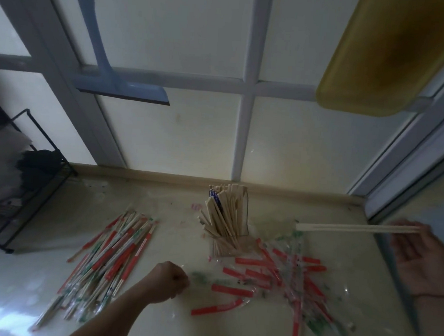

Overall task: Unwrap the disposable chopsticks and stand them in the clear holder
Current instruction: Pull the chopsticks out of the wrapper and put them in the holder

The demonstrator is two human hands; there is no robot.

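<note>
A clear holder stands mid-counter, packed with several bare wooden chopsticks. At the far right, my right hand pinches a bare pair of chopsticks that lies level and points left toward the holder. My left hand is low in the middle, fingers curled on the end of an empty clear wrapper stretched to its right. A pile of wrapped chopsticks lies to the left. Empty red-and-green printed wrappers are heaped right of the holder.
A black wire rack holding cloths stands at the left edge. A window wall rises behind the counter, with a blue squeegee and a yellow tray hanging on it. The counter's right edge runs under my right forearm.
</note>
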